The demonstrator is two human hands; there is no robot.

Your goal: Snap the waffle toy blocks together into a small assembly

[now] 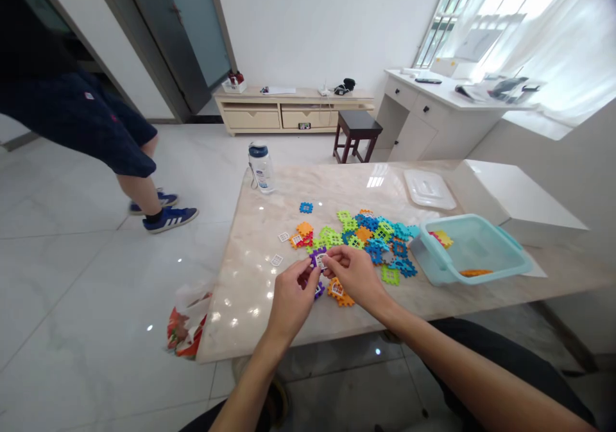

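"Surface?"
"One table [298, 185]: pale, glossy, marble-patterned."
"On it, by size?"
"One bin [434, 268], translucent aqua plastic, rectangular, by the near edge, rightward. One heap of notched squares [369, 223], mixed colours, plastic, between far and near edges. One bottle [262, 174], clear, cylindrical, blue-lidded, far left corner."
"In hand?"
"One purple square [316, 253], notched, with white lattice window [319, 262], toward the near edge; left hand [291, 294] and right hand [359, 275] both pinch it narrowly, fingertips close."
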